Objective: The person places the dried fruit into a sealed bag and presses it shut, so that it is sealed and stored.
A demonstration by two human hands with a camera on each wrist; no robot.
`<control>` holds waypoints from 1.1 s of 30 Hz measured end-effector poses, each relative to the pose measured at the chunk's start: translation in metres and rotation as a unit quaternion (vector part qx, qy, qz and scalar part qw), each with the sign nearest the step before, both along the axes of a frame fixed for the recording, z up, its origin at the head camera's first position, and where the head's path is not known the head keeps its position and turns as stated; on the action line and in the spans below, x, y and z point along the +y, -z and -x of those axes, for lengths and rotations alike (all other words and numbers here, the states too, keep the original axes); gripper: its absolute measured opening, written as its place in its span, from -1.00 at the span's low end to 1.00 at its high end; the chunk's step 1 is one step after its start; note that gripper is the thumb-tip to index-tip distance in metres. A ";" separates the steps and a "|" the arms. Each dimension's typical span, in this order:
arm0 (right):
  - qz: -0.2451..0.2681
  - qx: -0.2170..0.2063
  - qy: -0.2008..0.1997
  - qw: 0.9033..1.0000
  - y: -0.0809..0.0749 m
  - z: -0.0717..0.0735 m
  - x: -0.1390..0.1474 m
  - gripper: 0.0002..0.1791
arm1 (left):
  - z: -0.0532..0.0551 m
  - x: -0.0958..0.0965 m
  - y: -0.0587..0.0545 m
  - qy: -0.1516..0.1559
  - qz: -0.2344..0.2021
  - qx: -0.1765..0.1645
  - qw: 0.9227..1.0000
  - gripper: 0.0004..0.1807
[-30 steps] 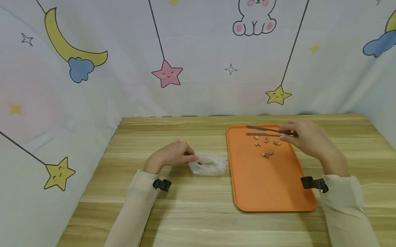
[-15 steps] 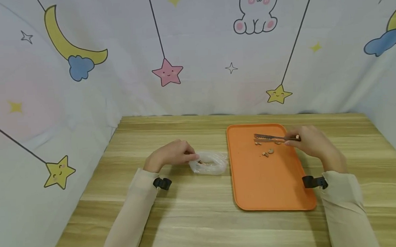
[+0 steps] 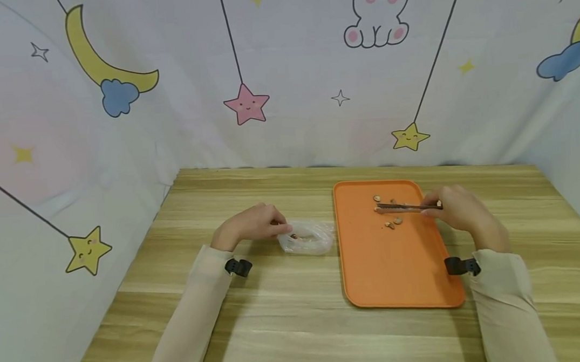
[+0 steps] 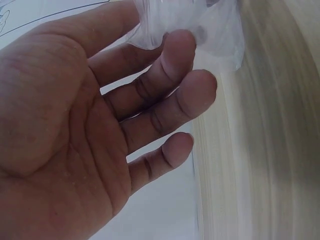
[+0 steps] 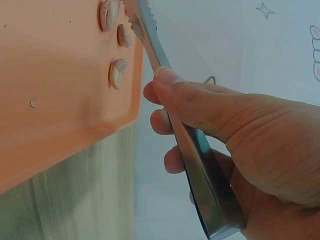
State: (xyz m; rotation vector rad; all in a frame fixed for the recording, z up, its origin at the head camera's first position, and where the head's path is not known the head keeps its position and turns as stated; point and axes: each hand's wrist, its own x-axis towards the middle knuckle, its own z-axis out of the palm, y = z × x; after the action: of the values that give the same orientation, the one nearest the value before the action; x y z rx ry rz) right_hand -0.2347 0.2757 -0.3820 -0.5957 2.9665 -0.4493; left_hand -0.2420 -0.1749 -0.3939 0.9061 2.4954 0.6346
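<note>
My left hand pinches the rim of a clear plastic bag, which lies with its mouth spread on the table just left of the tray. A few brown bits show inside the bag; the lower fingers are loosely bent in the left wrist view. My right hand grips metal tongs with serrated tips, thumb on one arm and fingers on the other. The tongs reach leftward low over the orange tray, arms close together. Several small pieces like dried mushrooms lie around them, one right at the tips.
The tray stands right of centre on a wood-grain table, its left rim close beside the bag. A printed white cloth hangs along the table's back edge and sides. Each wrist wears a black band.
The tongs have come down and nearer from the tray's far edge to the pieces, and their spread arms have drawn together. My left hand keeps its pinch on the bag.
</note>
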 end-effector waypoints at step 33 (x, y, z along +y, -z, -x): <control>0.058 0.151 -0.145 0.976 -0.047 -0.040 -0.079 -0.86 | -0.001 0.002 -0.001 0.001 -0.001 -0.014 1.000 -0.70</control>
State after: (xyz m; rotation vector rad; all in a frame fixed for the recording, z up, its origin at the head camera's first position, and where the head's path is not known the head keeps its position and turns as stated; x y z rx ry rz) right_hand -0.1948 0.1967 -0.3355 -1.1897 3.0665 -0.5480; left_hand -0.2406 -0.1730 -0.3932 0.8960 2.4695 0.6445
